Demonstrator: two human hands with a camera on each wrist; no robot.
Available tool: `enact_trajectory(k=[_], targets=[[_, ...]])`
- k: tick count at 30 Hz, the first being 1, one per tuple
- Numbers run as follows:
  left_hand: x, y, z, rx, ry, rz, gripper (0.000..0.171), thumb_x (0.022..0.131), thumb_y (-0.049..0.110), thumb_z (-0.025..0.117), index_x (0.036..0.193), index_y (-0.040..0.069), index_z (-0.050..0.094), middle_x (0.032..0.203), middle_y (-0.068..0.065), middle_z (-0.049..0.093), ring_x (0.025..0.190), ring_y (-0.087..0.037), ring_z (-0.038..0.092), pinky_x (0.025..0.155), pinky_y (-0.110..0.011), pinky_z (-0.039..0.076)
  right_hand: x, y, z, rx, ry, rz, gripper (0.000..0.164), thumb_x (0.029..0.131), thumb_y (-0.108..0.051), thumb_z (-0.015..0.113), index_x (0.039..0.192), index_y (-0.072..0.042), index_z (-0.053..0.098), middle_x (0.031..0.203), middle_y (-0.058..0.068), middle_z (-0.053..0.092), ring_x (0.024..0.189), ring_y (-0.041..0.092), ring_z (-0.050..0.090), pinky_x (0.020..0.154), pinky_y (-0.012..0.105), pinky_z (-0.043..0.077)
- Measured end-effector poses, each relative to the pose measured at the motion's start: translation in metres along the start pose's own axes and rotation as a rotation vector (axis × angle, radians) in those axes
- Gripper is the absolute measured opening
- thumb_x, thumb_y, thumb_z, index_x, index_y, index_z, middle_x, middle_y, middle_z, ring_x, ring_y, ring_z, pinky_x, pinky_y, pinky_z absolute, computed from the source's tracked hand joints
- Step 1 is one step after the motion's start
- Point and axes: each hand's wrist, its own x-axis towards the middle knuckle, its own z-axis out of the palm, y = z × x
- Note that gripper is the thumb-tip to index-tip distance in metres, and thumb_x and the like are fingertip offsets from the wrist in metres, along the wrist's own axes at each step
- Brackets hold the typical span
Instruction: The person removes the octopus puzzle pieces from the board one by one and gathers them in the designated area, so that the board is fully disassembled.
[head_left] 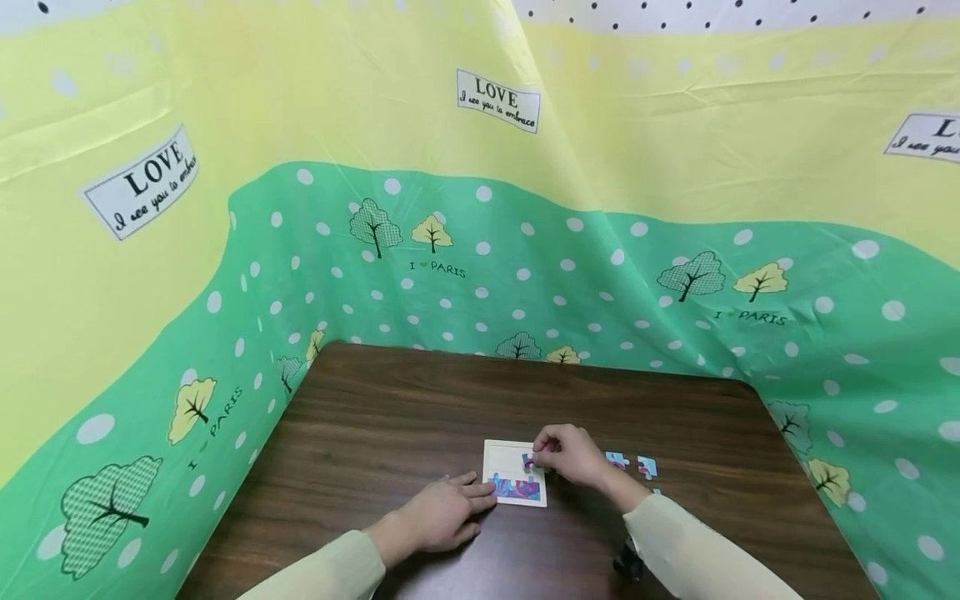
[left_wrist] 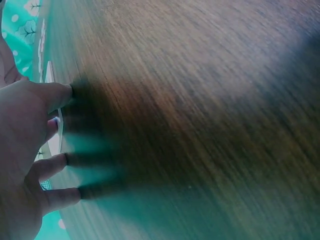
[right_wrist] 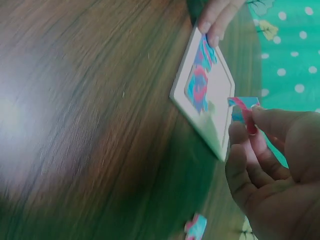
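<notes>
A white puzzle tray (head_left: pixel 488 454) lies on the table, with joined blue, pink and purple pieces (head_left: pixel 517 488) along its near side. My right hand (head_left: pixel 573 454) pinches a blue and pink puzzle piece (right_wrist: pixel 241 107) between thumb and fingers, over the tray's right part. The far part of the tray shows its bare white base. My left hand (head_left: pixel 442 512) rests with spread fingers at the tray's left edge, fingertips on or right by the rim. In the left wrist view, the fingers (left_wrist: pixel 55 197) are extended down to the wood.
To the right of the tray are loose puzzle pieces (head_left: pixel 647 467), one partly behind the right wrist. A black object (head_left: pixel 628 560) shows beside the right sleeve. The dark wooden table (head_left: pixel 360 417) is bordered by a green and yellow patterned curtain (head_left: pixel 450 308).
</notes>
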Motion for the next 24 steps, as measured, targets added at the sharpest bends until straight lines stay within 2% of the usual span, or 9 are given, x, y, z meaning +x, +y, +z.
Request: enact_trajectory(k=[6, 9, 14, 24], targets=[[-0.001, 0.0, -0.001, 0.006, -0.013, 0.002, 0.055, 0.1, 0.04, 0.062, 0.152, 0.025, 0.052, 0.159, 0.005, 0.048, 0.144, -0.032, 0.049, 0.104, -0.057, 0.052, -0.01, 0.014, -0.013, -0.02, 0.02, 0.061, 0.008, 0.094, -0.012, 0.074, 0.088, -0.014, 0.071, 0.074, -0.002, 0.064, 0.067, 0.017, 0.062, 0.055, 0.027, 0.049], [-0.001, 0.0, 0.0, 0.006, -0.012, 0.002, 0.055, 0.1, 0.04, 0.062, 0.152, 0.024, 0.052, 0.159, 0.005, 0.047, 0.144, -0.032, 0.048, 0.104, -0.057, 0.052, -0.016, 0.021, -0.018, -0.018, 0.01, 0.072, 0.007, 0.095, -0.014, 0.074, 0.089, -0.011, 0.072, 0.076, -0.002, 0.065, 0.069, 0.019, 0.064, 0.056, 0.027, 0.05], [-0.001, -0.001, 0.003, 0.011, -0.002, 0.006, 0.055, 0.1, 0.041, 0.061, 0.152, 0.024, 0.052, 0.159, 0.005, 0.047, 0.143, -0.032, 0.049, 0.104, -0.057, 0.052, -0.025, 0.032, -0.025, -0.015, 0.007, 0.075, 0.008, 0.094, -0.015, 0.075, 0.092, -0.008, 0.074, 0.078, -0.002, 0.068, 0.07, 0.017, 0.063, 0.057, 0.027, 0.051], [-0.001, -0.002, 0.006, 0.013, 0.013, -0.001, 0.054, 0.1, 0.041, 0.06, 0.152, 0.025, 0.053, 0.159, 0.005, 0.047, 0.144, -0.032, 0.048, 0.104, -0.056, 0.052, -0.038, 0.049, -0.028, -0.069, 0.019, 0.073, 0.008, 0.09, -0.012, 0.078, 0.084, -0.013, 0.073, 0.068, -0.004, 0.063, 0.06, 0.01, 0.057, 0.05, 0.026, 0.046]])
